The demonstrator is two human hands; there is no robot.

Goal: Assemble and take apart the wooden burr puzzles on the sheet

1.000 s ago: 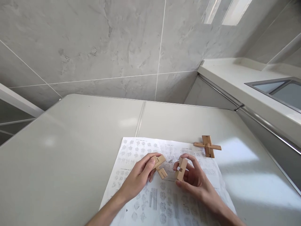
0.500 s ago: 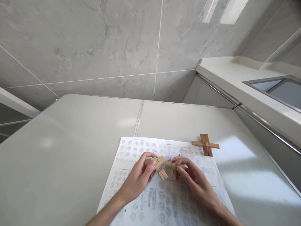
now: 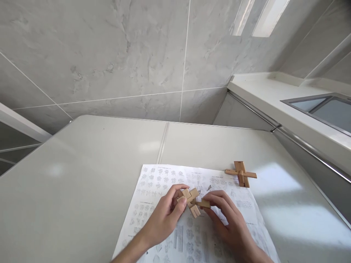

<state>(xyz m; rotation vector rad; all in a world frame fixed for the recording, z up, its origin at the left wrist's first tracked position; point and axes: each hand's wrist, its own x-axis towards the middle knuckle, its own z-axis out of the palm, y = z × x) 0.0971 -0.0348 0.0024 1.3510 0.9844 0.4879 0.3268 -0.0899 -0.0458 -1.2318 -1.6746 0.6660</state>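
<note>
My left hand (image 3: 166, 217) is closed on a notched wooden puzzle piece (image 3: 191, 202), pinching it between thumb and fingers just above a printed instruction sheet (image 3: 161, 182). My right hand (image 3: 229, 221) grips a second, smaller wooden block (image 3: 204, 204) and holds it against the right side of the first piece; the two pieces touch. A separate assembled wooden cross (image 3: 241, 174) lies on the sheet's far right corner, apart from both hands.
The sheet lies on a pale grey table (image 3: 82, 164) with a seam down its middle. A grey tiled wall (image 3: 123, 54) rises behind it. A white counter (image 3: 274, 98) with a sunken metal-rimmed basin (image 3: 326, 107) runs along the right.
My right hand turned its block from upright to flat and brought it left until it met the piece in my left hand. Both hands dropped slightly toward the sheet.
</note>
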